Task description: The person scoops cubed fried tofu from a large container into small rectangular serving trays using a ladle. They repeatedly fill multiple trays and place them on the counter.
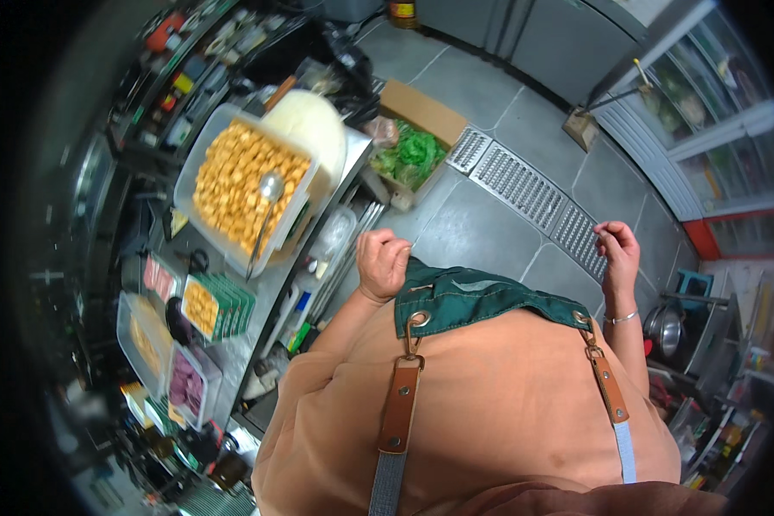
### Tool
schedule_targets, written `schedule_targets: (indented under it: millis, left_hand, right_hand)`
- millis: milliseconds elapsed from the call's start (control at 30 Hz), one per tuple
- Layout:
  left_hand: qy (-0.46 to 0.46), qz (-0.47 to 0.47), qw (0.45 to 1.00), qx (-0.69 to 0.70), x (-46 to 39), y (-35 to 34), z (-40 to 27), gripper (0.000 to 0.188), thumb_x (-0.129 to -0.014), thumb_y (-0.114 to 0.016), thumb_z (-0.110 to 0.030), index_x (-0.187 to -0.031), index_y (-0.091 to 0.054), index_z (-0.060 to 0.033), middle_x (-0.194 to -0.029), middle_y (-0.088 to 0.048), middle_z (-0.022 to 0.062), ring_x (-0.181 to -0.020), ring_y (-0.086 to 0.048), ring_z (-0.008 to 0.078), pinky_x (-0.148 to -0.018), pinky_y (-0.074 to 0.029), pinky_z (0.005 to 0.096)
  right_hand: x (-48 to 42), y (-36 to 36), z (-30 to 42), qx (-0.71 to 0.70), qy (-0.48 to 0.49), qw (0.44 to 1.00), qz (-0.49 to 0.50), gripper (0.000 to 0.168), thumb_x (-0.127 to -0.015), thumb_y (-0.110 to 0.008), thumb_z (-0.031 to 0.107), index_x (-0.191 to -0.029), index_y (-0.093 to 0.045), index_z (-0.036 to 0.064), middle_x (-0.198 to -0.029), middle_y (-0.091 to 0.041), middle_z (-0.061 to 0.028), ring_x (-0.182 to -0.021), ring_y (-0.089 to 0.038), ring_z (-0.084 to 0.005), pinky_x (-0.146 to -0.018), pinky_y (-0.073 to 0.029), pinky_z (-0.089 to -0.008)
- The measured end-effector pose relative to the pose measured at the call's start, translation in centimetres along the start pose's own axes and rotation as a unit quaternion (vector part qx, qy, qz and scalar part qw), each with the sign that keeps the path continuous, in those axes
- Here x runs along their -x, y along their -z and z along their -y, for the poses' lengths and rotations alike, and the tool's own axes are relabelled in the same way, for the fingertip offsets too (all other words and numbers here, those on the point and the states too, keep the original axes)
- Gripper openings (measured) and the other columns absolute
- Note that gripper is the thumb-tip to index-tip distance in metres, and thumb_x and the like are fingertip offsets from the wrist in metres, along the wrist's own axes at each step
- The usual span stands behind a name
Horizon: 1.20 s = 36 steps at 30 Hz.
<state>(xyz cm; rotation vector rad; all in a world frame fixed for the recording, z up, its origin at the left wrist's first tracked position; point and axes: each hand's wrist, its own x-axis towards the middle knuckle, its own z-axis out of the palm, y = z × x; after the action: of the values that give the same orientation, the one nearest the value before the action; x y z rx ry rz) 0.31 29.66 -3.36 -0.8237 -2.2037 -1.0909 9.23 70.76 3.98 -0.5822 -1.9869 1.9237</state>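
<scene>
My left hand is at mid-picture with its fingers curled, just above the top edge of a green apron; whether it pinches anything is unclear. At the right, my right hand hangs over the floor with bent fingers, a bracelet on its wrist, nothing visible in it. Left of my left hand, a large plastic tub of yellow-orange cubes stands on a steel counter, a metal spoon lying on the cubes. Behind it is a round pale board. Nearer stand stacked green-sided boxes with similar pieces.
A cardboard box with green plastic bags stands on the tiled floor beside a metal drain grate. A black bag lies behind the counter. Glass-door fridges line the right. A tub of purple pieces sits at lower left.
</scene>
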Motion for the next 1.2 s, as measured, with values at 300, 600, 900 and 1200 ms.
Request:
schedule_targets:
  millis: [300,600,900,1200]
  left_hand:
    - [0.03,0.038,0.999,-0.01,-8.7,-13.5,9.2,0.023,-0.08,-0.064,-0.006,-0.103,-0.062,-0.0093,-0.099,-0.056,0.014,-0.091,-0.056,0.0336,-0.08,-0.044,0.0427]
    - [0.106,0.204,0.965,0.126,-31.6,-31.2,19.7,0.029,-0.079,-0.062,-0.004,-0.107,-0.061,-0.0054,-0.104,-0.061,0.0124,-0.1,-0.059,0.0316,-0.087,-0.047,0.04]
    - [-0.054,0.278,0.959,0.023,-67.0,-51.1,27.4,0.032,-0.086,-0.06,-0.012,-0.117,-0.06,-0.0089,-0.116,-0.059,0.0115,-0.112,-0.055,0.0321,-0.095,-0.046,0.0406]
    - [0.127,0.09,0.988,0.0,-99.2,-70.9,30.8,0.056,-0.097,-0.048,-0.033,-0.143,-0.038,-0.0021,-0.142,-0.042,0.0236,-0.133,-0.04,0.0384,-0.11,-0.033,0.0422]
  right_hand:
    - [-14.6,-0.8,-4.9,0.312,0.124,0.939,0.077,0.007,-0.079,-0.058,-0.004,-0.084,-0.059,0.001,-0.085,-0.062,-0.0088,-0.073,-0.059,-0.0187,-0.066,-0.047,-0.0284]
    - [-23.0,9.7,-18.1,0.389,-0.138,0.897,0.161,0.013,-0.08,-0.058,0.004,-0.091,-0.066,0.004,-0.08,-0.063,-0.0128,-0.071,-0.062,-0.025,-0.067,-0.05,-0.0341]
    - [-45.0,9.7,-24.0,0.34,-0.146,0.91,0.186,0.016,-0.08,-0.06,0.008,-0.093,-0.067,0.003,-0.081,-0.066,-0.0133,-0.07,-0.064,-0.0245,-0.067,-0.052,-0.0355]
    - [-74.2,18.1,-27.4,0.326,-0.143,0.914,0.195,0.02,-0.08,-0.063,0.012,-0.096,-0.068,0.002,-0.081,-0.069,-0.0138,-0.07,-0.067,-0.024,-0.067,-0.054,-0.0369]
